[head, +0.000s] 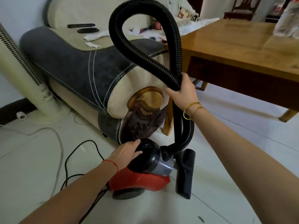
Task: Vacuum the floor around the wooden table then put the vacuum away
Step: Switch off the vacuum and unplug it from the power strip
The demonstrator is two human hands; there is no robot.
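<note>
A small red and black canister vacuum (140, 178) sits on the white tiled floor in front of the sofa's arm. My left hand (126, 152) rests on its black domed top, fingers spread over it. My right hand (182, 92) grips the black ribbed hose (127, 49) together with the wand, holding them upright; the hose loops high above and curves back down to the canister. The black floor nozzle (186, 173) lies on the tiles just right of the canister. The wooden table (239, 46) stands at the right.
A grey and beige sofa (77, 65) fills the left centre, with remotes and papers on its seat. A white tower fan (19, 67) stands at far left. A black power cord (76, 160) and a white cable (59, 152) trail over the floor at left.
</note>
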